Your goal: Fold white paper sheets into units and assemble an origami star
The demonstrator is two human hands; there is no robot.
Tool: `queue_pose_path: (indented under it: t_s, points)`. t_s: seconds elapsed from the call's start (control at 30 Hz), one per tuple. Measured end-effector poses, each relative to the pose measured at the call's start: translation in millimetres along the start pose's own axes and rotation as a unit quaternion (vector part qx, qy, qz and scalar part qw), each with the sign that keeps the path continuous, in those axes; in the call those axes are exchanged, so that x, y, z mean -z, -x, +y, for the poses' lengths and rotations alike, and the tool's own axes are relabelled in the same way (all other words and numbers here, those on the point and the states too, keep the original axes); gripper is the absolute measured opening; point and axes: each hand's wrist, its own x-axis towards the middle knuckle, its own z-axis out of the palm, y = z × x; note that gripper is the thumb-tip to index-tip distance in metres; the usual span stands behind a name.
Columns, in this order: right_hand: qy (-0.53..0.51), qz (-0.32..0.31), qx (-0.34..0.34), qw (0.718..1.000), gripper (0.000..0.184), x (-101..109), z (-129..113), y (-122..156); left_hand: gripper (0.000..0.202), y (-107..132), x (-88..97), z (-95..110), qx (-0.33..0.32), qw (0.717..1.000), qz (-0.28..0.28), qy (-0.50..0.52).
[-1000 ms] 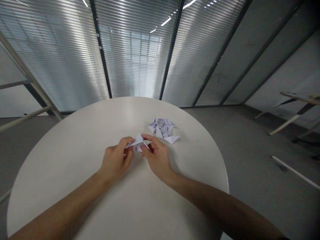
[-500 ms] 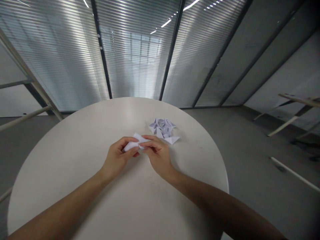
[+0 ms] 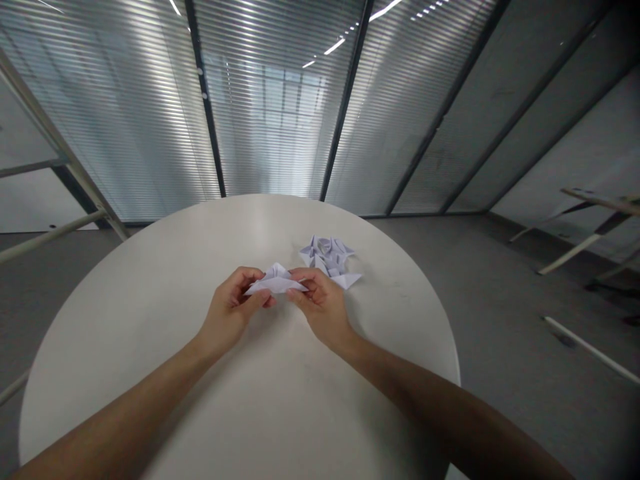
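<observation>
A small folded white paper piece (image 3: 276,280) with pointed ends is held just above the round white table (image 3: 165,267), near its middle. My left hand (image 3: 231,311) pinches its left end with thumb and fingers closed. My right hand (image 3: 321,305) pinches its right end the same way. Both forearms reach in from the bottom edge. Just beyond my right hand lies a pile of several similar folded paper pieces (image 3: 331,258) on the table.
Behind the table stand glass walls with closed blinds and dark frames (image 3: 345,107). Slanted pale metal bars (image 3: 55,200) rise at the left. Grey floor lies to the right, with a table frame (image 3: 590,220) and a loose white bar (image 3: 590,347) on it.
The paper piece has been turned and spread between both hands, now lying wider with its points out to the sides. Both hands shifted slightly farther from me.
</observation>
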Motion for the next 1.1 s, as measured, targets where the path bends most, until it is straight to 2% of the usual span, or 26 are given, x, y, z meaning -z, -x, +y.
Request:
queue_pose_path:
  t_s: [0.1,0.2,0.3,0.37,0.5,0.63,0.73,0.87,1.0,1.1]
  points:
    - [0.044,-0.001,0.038,0.998,0.009,1.8,-4.3,-2.3,0.025,0.4,3.4,-1.9,-0.001,0.999,-0.016,0.036]
    - [0.093,-0.014,0.068,0.993,0.012,5.0,-12.2,-3.2,0.027,-0.6,5.4,-4.2,-0.001,0.997,-0.027,0.069]
    - [0.123,-0.049,0.093,0.987,0.016,8.4,-19.6,-2.5,0.023,-2.3,5.2,-5.6,0.003,0.999,-0.009,0.046]
    - [0.130,-0.068,0.099,0.984,0.014,9.2,-21.1,-1.9,0.027,-3.1,3.8,-5.2,0.007,0.999,-0.001,0.032]
    - [0.113,-0.042,0.061,0.991,0.003,5.9,-12.6,-1.2,0.034,-4.1,-0.6,-3.3,-0.011,1.000,0.006,0.027]
    - [0.073,-0.024,0.000,0.997,0.023,3.3,-3.3,-0.2,0.035,-3.9,-2.3,-4.8,-0.046,0.999,0.020,0.003]
    - [0.106,-0.030,0.043,0.993,0.020,4.3,-5.1,-1.2,0.030,-3.0,0.2,-7.6,-0.080,0.996,0.021,-0.038]
    - [0.147,-0.028,0.103,0.983,0.018,5.9,-10.8,-3.6,0.015,-2.9,5.5,-9.7,-0.132,0.978,0.011,-0.161]
    - [0.169,-0.001,0.109,0.980,0.014,6.5,-13.2,-4.1,0.026,-4.1,8.3,-8.7,-0.158,0.950,0.013,-0.267]
    - [0.178,0.010,0.114,0.977,0.011,7.4,-16.6,-3.3,0.032,-4.3,7.6,-6.3,-0.157,0.936,-0.006,-0.314]
